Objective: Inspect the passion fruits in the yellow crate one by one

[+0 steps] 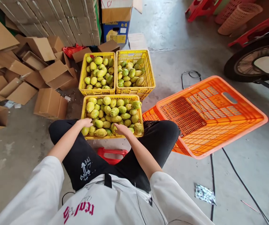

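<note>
I sit with my knees apart before a yellow crate [84,107] heaped with green-yellow fruits [112,112]. My left hand [85,122] rests on the crate's near left corner, fingers curled over fruit there. My right hand [121,128] lies on the fruits near the crate's front edge, fingers closed around one of them. Two more yellow crates of the same fruit stand behind it, one on the left [81,79] and one on the right [151,75].
An empty orange crate [249,107] leans tilted at my right knee. Flattened and open cardboard boxes [50,103] litter the floor at left, stacked cartons behind. A red stool [111,154] sits under me. Cables [237,178] cross the concrete at right; a wheel [253,64] stands far right.
</note>
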{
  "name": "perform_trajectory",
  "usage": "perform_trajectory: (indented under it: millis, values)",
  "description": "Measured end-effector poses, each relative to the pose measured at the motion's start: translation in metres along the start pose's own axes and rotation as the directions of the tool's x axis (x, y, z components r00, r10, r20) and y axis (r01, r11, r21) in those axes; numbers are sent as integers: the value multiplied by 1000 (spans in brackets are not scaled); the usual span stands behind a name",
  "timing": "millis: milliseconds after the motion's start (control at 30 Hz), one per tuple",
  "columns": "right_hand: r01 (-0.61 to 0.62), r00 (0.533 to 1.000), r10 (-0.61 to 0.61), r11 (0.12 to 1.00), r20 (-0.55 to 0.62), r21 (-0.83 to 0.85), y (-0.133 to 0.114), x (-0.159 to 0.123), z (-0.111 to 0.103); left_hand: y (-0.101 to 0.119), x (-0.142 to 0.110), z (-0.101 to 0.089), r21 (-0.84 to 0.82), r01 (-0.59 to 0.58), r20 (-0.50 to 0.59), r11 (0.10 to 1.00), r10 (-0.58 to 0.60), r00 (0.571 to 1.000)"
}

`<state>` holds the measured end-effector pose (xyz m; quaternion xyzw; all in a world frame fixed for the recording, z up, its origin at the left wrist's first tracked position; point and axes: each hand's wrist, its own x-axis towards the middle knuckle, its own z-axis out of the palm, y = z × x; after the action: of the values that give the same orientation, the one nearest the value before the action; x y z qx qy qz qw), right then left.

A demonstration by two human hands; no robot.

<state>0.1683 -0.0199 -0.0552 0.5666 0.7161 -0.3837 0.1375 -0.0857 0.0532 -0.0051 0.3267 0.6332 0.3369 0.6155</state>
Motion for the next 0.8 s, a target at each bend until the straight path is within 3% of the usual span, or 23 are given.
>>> perform_trajectory:
  millis: [133,200,267,300,367,433,500,800]
  values:
    - [4,1000,-4,1000,9,-10,0,6,3,-34,-14,-6,202,169,-116,965,-148,982]
    - [-18,1000,18,1000,20,-3,1,12,7,-43,-17,-8,317,162,-107,934,-135,985]
    - [-52,999,52,998,12,30,1,17,12,-49,-19,-10,542,95,-16,835,-103,995]
    - [-65,998,65,996,-2,57,1,20,14,-51,-19,-12,685,33,68,728,-109,992]
    - [-80,995,85,991,-48,108,-1,23,20,-53,-19,-14,898,-162,255,409,-185,949]
    - [-92,991,104,986,-89,139,-4,24,24,-54,-19,-15,928,-360,372,97,-290,882]
    - [-115,985,133,980,-108,160,-7,24,27,-55,-18,-15,886,-459,413,-66,-340,845]
    - [-159,960,207,958,-188,240,-11,23,44,-59,-22,3,780,-584,509,-224,-317,800]
